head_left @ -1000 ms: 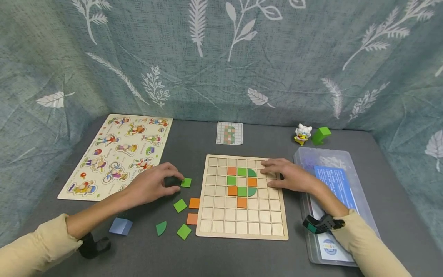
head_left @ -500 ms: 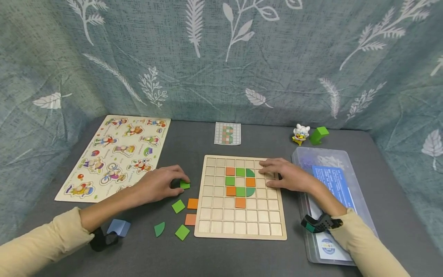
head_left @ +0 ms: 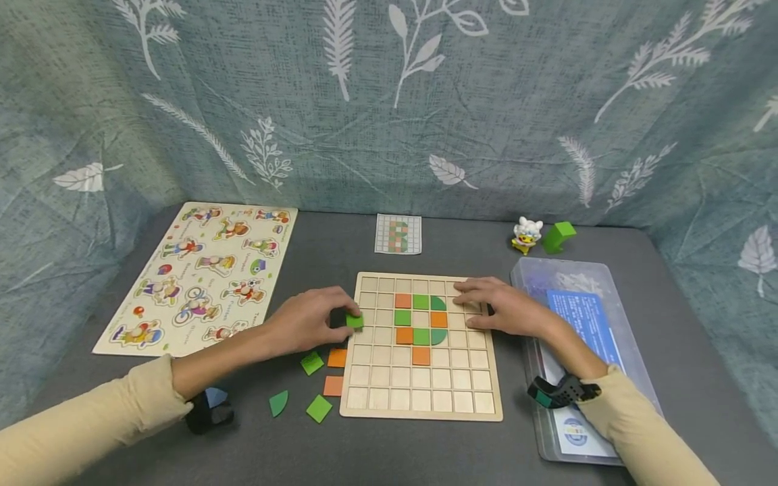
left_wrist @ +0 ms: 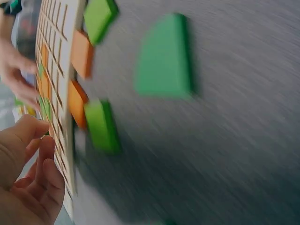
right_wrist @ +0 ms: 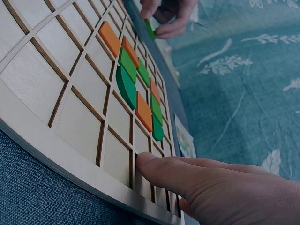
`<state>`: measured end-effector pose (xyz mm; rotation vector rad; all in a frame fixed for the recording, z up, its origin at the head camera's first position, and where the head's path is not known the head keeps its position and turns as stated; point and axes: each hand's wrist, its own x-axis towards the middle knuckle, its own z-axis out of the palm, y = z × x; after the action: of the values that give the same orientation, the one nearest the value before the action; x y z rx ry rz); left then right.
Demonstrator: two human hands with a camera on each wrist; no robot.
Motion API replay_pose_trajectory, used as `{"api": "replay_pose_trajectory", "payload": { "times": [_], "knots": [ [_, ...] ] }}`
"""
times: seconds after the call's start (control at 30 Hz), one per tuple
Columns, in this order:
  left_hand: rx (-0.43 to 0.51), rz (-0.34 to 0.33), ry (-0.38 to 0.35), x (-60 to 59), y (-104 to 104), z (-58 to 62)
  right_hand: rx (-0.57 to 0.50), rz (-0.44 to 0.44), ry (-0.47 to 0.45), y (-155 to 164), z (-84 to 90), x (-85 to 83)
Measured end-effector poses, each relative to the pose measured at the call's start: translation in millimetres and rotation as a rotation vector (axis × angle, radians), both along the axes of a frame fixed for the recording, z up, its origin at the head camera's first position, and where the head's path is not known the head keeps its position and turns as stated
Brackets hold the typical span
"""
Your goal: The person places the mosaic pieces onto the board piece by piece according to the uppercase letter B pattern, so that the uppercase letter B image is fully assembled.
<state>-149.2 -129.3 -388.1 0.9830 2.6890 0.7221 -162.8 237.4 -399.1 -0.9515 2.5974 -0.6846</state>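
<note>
At frame centre, the left hand (head_left: 306, 326) pinches a small green square wooden tile (head_left: 354, 320) at its fingertips, over the gridded wooden board's (head_left: 422, 402) left edge; the right hand (head_left: 507, 307) lies flat, fingers straight, on the board.

a draped tabletop play corner — leaf-print curtain (head_left: 389, 101), wooden puzzles (head_left: 200, 273).

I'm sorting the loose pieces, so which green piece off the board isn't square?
The darker green quarter-round piece, lying between the blue block and a green square; the others are squares.

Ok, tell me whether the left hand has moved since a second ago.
Yes. The left hand, pinching a green square tile, has moved right, from the grey table beside the wooden grid board to the board's left edge.
</note>
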Motion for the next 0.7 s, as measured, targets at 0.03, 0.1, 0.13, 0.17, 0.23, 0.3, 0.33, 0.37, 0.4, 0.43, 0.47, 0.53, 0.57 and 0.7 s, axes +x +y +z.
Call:
{"api": "replay_pose_trajectory", "payload": {
  "times": [0.03,0.1,0.13,0.17,0.23,0.3,0.33,0.37,0.4,0.43,0.47,0.53,0.57,0.7],
  "knots": [
    [0.017,-0.018,-0.007,1.1,7,0.3,-0.001,0.0,0.001,0,0.1,-0.1],
    [0.049,-0.054,-0.02,3.7,21,0.4,-0.002,-0.001,0.004,0,0.1,-0.1],
    [0.067,-0.072,-0.026,4.9,28,-0.1,-0.001,-0.002,0.007,0,0.2,0.1],
    [0.081,-0.092,-0.029,5.9,35,-1.0,0.0,-0.001,0.01,0,0.1,0.3],
    [0.102,-0.124,-0.046,8.2,48,-2.8,0.003,0.0,0.012,0,0.0,1.0],
    [0.117,-0.154,-0.062,9.6,60,-4.9,0.005,0.001,0.01,0,-0.5,1.8],
    [0.12,-0.167,-0.063,10.1,64,-5.9,0.004,0.001,0.007,0,-0.7,2.1],
    [0.121,-0.179,-0.066,10.2,68,-7.4,0.002,0.002,0.005,0,-0.9,2.2],
    [0.122,-0.188,-0.069,10.4,72,-8.4,0.0,0.001,0.002,0,-1.1,2.2],
    [0.121,-0.195,-0.072,10.4,74,-9.3,-0.003,0.001,-0.001,-1,-1.2,2.0],
    [0.118,-0.2,-0.071,10.7,76,-10.1,-0.004,0.002,0.001,-1,-1.5,1.9],
    [0.107,-0.202,-0.067,11.0,76,-12.3,-0.005,0.004,0.004,-1,-1.4,1.4],
    [0.1,-0.2,-0.064,11.1,76,-13.4,-0.006,0.004,0.006,-1,-1.3,1.1],
    [0.094,-0.183,-0.053,11.9,72,-16.1,-0.003,0.008,0.026,1,-1.1,0.3]
  ]
}}
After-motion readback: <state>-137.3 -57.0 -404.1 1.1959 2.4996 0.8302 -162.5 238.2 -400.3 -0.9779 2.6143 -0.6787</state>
